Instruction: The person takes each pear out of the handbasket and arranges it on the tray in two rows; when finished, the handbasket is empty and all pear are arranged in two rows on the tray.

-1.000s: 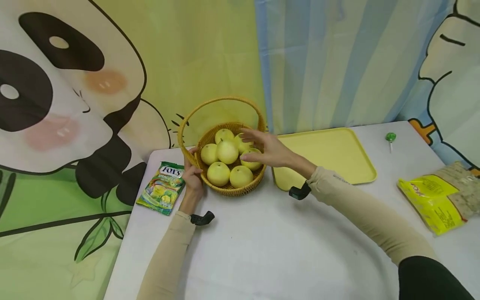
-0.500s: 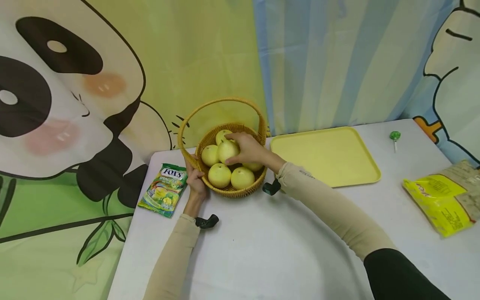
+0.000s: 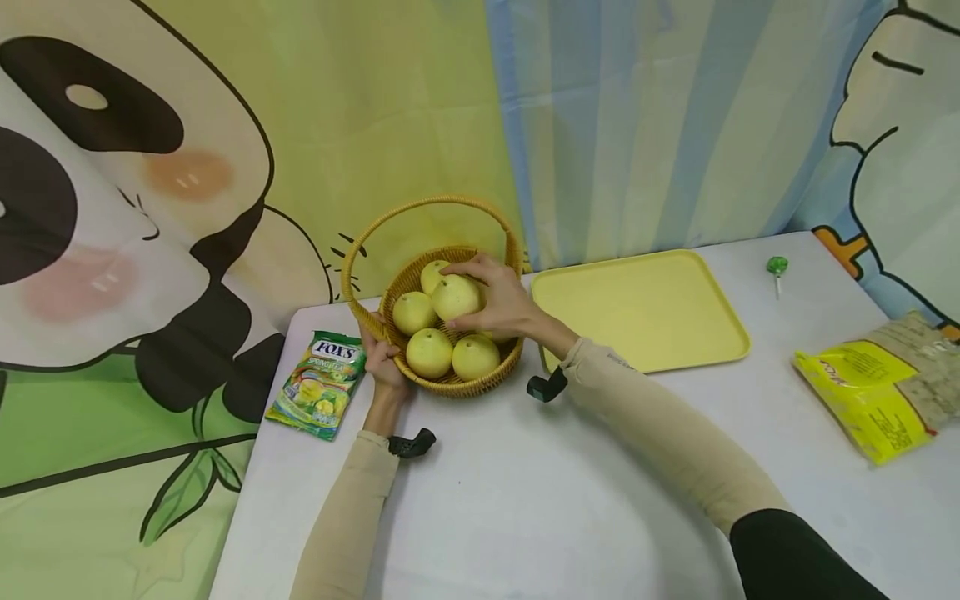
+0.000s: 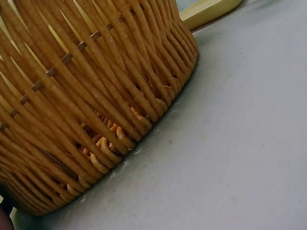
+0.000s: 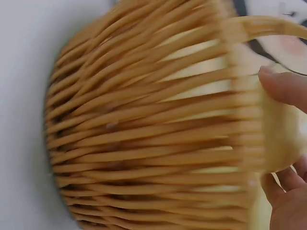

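Both your hands are engaged: the left hand [image 3: 388, 367] grips the wicker basket [image 3: 467, 389], and the right hand [image 3: 507, 302] pinches one round pale-yellow fruit [image 3: 456, 298]. Leftmost is the panda backdrop [image 3: 217, 333], beside the table's left edge. Next, you have a green-and-yellow FOX'S packet [image 3: 318, 385] lying flat on the white tablecloth [image 3: 525, 500], just left of your left hand. That hand holds the basket's left side near the foot of the arched handle [image 3: 429, 200]; your thumb is on the near side, while some fingers pass out of sight behind the weave. Your left wrist view shows the basket's base resting on the cloth. Inside, four other fruits [image 3: 429, 353] are plainly visible, and part of another shows below your right hand. The pinched fruit is over the basket's middle; your thumb is on its near side and your fingers reach over its far side, spread about as wide as the fruit. Your right wrist view shows it projecting above the rim; whether its underside touches a neighbour, you cannot tell. Right of the basket lies a yellow tray [image 3: 637, 312], partly behind your right forearm. Further right, a green lollipop [image 3: 777, 267] lies towards the back, and a yellow printed bag [image 3: 870, 387] lies nearer you, at the far right.
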The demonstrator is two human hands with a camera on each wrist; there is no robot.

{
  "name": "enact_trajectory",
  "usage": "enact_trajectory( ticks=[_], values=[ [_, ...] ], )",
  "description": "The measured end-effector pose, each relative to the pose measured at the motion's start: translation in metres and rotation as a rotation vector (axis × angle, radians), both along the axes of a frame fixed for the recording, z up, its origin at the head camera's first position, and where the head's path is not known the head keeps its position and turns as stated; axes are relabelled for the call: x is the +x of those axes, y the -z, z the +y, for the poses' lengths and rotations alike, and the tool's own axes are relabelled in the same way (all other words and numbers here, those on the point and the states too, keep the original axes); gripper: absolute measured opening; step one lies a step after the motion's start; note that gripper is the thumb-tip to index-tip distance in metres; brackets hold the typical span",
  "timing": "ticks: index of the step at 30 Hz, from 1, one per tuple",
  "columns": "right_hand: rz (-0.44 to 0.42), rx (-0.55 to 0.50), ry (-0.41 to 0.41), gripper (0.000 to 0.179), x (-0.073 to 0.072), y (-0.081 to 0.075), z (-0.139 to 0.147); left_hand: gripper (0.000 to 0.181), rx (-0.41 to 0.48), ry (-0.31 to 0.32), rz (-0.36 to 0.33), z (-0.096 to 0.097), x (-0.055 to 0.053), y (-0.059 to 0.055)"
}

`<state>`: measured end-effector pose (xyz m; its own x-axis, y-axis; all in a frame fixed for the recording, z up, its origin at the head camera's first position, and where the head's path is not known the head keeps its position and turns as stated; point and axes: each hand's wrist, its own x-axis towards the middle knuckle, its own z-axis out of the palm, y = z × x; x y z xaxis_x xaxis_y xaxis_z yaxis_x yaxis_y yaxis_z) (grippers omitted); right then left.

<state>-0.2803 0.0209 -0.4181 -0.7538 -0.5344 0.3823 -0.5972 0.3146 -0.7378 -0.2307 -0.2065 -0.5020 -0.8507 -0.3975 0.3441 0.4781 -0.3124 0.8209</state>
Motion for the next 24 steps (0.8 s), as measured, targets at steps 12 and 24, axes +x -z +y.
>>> enact_trajectory(
  ticks=[12, 24],
  values=[
    [-0.189, -0.17, 0.004, 0.07, 0.017, -0.026, 0.086, 0.041, -0.003, -0.007, -0.003, 0.0, 0.0, 0.0],
    [-0.363, -0.247, 0.316, 0.066, -0.016, 0.014, 0.148, 0.043, -0.019, -0.015, -0.011, -0.001, -0.002, 0.001]
  ],
)
